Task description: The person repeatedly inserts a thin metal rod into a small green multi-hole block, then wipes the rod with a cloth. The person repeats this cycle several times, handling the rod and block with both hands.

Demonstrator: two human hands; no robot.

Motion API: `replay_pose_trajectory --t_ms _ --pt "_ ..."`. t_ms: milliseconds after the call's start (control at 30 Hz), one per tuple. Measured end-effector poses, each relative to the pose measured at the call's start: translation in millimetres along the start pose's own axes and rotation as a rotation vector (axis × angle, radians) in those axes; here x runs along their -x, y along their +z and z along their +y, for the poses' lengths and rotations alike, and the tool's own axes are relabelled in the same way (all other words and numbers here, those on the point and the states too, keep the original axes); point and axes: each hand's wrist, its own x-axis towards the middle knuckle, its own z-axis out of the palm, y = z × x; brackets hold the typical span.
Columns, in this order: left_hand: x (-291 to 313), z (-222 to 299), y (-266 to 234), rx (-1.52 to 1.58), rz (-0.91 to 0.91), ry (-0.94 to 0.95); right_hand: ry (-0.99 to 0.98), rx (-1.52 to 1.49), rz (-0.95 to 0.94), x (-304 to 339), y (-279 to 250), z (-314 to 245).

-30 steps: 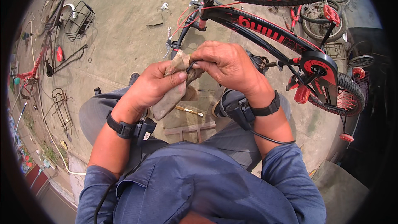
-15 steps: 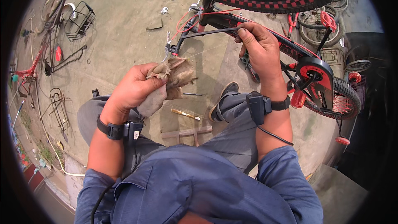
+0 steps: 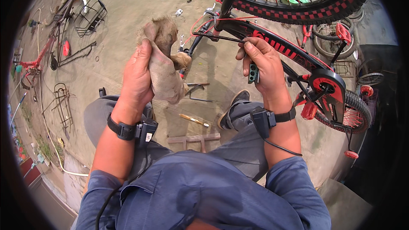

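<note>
My left hand [image 3: 139,70] is closed on a worn, frayed grey-brown rag [image 3: 165,76], thumb up along its side. The rag hangs bunched over the ground between my knees. My right hand [image 3: 265,61] pinches the end of a long thin black rod [image 3: 219,38] between thumb and fingers. The rod points left, towards the handlebar. Below those fingers a dark green piece with round holes [image 3: 253,73] shows against the palm; whether it joins the rod is hidden. Just beyond my right hand lies a black and red bicycle [image 3: 294,55], its checkered-tread wheel [image 3: 272,6] raised nearest the top.
Between my feet lie a yellowish stick-like tool [image 3: 194,120], a T-shaped wooden piece [image 3: 194,138] and thin metal tools [image 3: 198,91]. Another red bicycle frame [image 3: 42,55], a wire basket [image 3: 90,16] and a rack [image 3: 64,104] are at left. Loose wheels [image 3: 334,38] lie far right.
My left hand has turned upright and lifted the rag, which now spreads upward. The rod in my right hand has tilted, its hand end lower. The view has shifted slightly.
</note>
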Motion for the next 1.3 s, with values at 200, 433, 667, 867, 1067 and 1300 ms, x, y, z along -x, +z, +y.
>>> replay_pose_trajectory --t_ms 200,433,667,867,1067,1300 --pt "4 2 21 0.235 -0.164 0.006 0.096 0.018 -0.054 0 11 12" --pt "14 0 21 -0.001 -0.223 -0.08 0.204 0.07 -0.131 7 30 19" --pt "23 -5 23 0.106 -0.261 -0.201 0.328 -0.109 -0.269 15 39 24" --pt "26 -5 28 -0.051 -0.177 -0.23 0.103 0.203 -0.25 17 34 21" --pt "6 6 13 0.097 -0.047 -0.092 0.195 -0.113 -0.275 11 26 25" --pt "12 -3 7 0.08 -0.126 -0.088 0.238 -0.232 -0.28 9 23 30"
